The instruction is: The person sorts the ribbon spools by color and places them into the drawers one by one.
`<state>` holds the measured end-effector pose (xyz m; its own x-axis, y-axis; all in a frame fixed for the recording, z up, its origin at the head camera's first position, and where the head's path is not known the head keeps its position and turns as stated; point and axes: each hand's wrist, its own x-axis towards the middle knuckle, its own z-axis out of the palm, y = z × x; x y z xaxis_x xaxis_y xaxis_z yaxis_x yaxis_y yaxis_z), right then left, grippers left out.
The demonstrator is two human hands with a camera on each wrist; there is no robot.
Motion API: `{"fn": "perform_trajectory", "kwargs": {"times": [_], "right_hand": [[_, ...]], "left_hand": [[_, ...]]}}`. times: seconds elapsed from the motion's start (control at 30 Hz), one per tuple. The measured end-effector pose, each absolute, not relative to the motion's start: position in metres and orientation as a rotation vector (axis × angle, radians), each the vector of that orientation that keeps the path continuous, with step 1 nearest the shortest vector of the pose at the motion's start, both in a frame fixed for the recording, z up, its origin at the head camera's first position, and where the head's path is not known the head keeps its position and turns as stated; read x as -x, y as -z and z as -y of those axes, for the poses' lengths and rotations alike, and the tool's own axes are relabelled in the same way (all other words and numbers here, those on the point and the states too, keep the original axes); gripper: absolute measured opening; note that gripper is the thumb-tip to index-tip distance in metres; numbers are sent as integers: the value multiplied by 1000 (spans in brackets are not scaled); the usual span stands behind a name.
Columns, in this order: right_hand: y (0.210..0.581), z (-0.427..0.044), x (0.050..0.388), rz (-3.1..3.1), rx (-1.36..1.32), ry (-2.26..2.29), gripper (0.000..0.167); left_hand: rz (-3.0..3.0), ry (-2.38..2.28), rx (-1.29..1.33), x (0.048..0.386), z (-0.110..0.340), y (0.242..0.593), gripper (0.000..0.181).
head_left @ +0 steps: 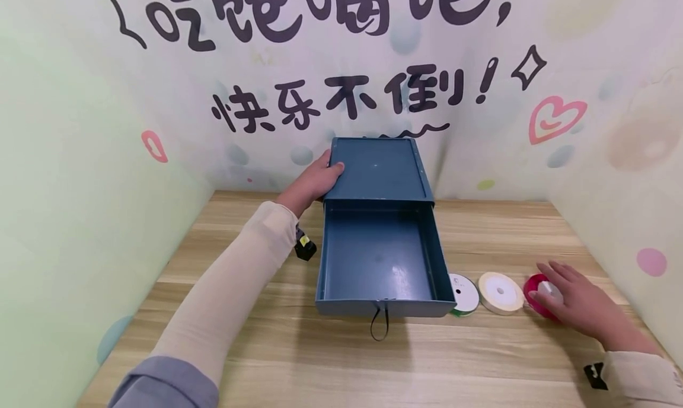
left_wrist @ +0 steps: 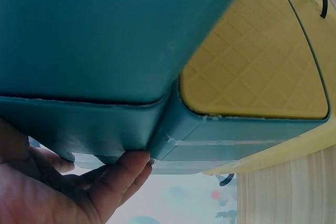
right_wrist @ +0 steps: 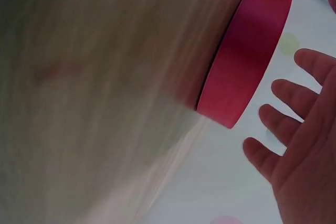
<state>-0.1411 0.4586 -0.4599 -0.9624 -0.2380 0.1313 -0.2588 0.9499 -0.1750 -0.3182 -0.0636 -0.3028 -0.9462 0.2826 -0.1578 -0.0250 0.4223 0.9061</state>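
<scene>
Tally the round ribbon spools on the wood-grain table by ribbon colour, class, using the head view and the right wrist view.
Round green-ribbon spool with a white face, partly hidden: 1
Round cream-ribbon spool: 1
Round red-ribbon spool: 1
Total: 3

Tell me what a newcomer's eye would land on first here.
Probably the blue box mid-table, its drawer pulled out toward the viewer and the left hand gripping its left side. Next would come the bold black lettering across the wall behind. Then the bright red roll on the right of the table, with the right hand close to it.
</scene>
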Motion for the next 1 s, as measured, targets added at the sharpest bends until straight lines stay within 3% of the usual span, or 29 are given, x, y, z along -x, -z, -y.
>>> {"fn": "perform_trajectory", "kwargs": {"times": [1.0], "right_hand": [[468, -458, 142, 3115, -336, -229, 87]], "left_hand": [[-2387, -1532, -221, 319, 64, 304, 65]]}}
